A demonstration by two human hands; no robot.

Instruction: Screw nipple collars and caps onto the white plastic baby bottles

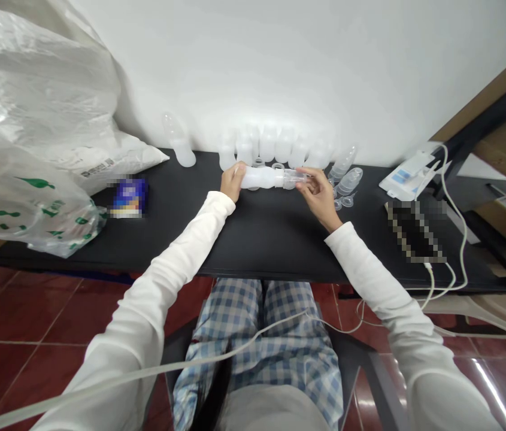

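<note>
Over the black table a translucent white bottle (259, 178) lies sideways between my hands. My left hand (233, 181) is closed around its base end. At the other end my right hand (318, 193) grips the clear cap (291, 178) with thumb and fingers. Behind them a row of similar white bottles (268, 143) stands against the wall, with small clear rings (278, 166) in front. To the right of my right hand are clear caps (350, 181) and small clear pieces (347, 200). One capped bottle (184, 149) stands apart at the left.
A blue box (130, 196) lies on the table (275, 239) at left, beside large plastic bags (41, 197). At right are a white packet (408, 176), a blurred phone-like device (417, 232) and a white cable (461, 251). A cord (217, 357) crosses over my lap.
</note>
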